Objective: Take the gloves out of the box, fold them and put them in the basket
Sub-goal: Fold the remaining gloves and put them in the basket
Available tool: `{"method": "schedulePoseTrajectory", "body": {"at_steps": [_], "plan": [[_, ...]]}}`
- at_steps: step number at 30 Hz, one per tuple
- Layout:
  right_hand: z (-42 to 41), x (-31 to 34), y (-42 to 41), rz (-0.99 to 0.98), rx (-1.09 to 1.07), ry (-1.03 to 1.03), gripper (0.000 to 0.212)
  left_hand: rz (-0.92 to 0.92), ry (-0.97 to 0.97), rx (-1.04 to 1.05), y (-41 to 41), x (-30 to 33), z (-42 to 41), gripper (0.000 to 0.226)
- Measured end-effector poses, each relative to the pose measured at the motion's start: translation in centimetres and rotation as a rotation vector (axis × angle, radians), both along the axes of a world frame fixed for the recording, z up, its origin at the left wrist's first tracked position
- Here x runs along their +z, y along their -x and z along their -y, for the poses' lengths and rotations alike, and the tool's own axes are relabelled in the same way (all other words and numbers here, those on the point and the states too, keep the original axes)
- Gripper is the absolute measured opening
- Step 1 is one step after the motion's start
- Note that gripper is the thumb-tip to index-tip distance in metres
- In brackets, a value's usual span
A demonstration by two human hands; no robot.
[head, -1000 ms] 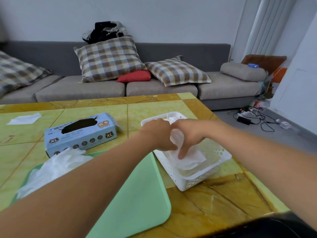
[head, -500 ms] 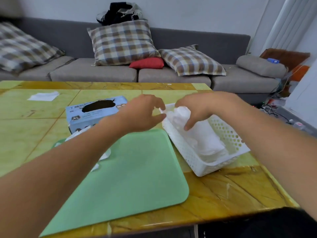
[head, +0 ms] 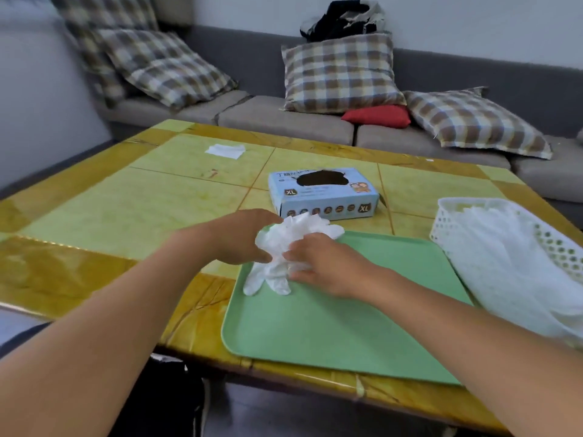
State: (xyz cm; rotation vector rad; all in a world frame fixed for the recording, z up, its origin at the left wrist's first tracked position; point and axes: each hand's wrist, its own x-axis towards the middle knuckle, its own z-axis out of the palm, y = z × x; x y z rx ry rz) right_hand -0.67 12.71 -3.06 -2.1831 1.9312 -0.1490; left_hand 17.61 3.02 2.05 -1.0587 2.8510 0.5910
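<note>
Crumpled white gloves (head: 288,247): at far left corner of green mat (head: 340,313), gripped by left hand (head: 244,236) and right hand (head: 318,266). Glove box (head: 323,193): on surface (head: 126,212) behind mat. White basket (head: 511,244): right, holding folded gloves.

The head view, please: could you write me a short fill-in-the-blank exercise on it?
1. Both hands, left hand and right hand, hold crumpled white gloves over the ____ mat.
2. The glove box is marked with the size ____.
3. The white basket holds ____.

Missing: green; XL; gloves
</note>
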Motion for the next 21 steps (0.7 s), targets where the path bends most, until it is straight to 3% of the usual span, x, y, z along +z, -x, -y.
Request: {"method": "schedulePoseTrajectory", "body": {"at_steps": [5, 9, 12, 14, 16, 18, 19, 21], "plan": [[-2.4, 0.5, 2.5, 0.177, 0.013, 0.086, 0.011, 0.119, 0.014, -0.134, 2.3, -1.9, 0.6, 0.092], [-3.5, 0.8, 3.2, 0.470, -0.231, 0.279, 0.025, 0.172, 0.097, -0.234, 4.2, -3.1, 0.4, 0.079], [-2.7, 1.0, 4.0, 0.338, -0.397, 0.271, 0.045, 0.122, 0.072, -0.197, 4.6, -3.0, 0.6, 0.064], [-2.2, 0.7, 4.2, 0.350, -0.423, 0.170, 0.043, 0.038, -0.025, -0.147, 4.7, -2.8, 0.7, 0.063], [-1.7, 0.1, 3.8, 0.540, -0.446, 0.180, 0.035, 0.038, -0.071, -0.165, 4.7, -2.6, 0.6, 0.084], [-1.2, -0.2, 3.1, 0.870, -0.497, 0.196, 0.032, 0.121, 0.003, -0.218, 4.6, -2.9, 0.5, 0.096], [-1.0, -0.2, 3.1, 0.979, -0.512, 0.209, 0.031, 0.137, 0.062, -0.230, 4.8, -3.2, 0.6, 0.091], [-0.9, -0.1, 3.4, 0.909, -0.492, 0.246, 0.031, 0.093, 0.153, -0.196, 4.8, -3.5, 1.0, 0.066]]}}
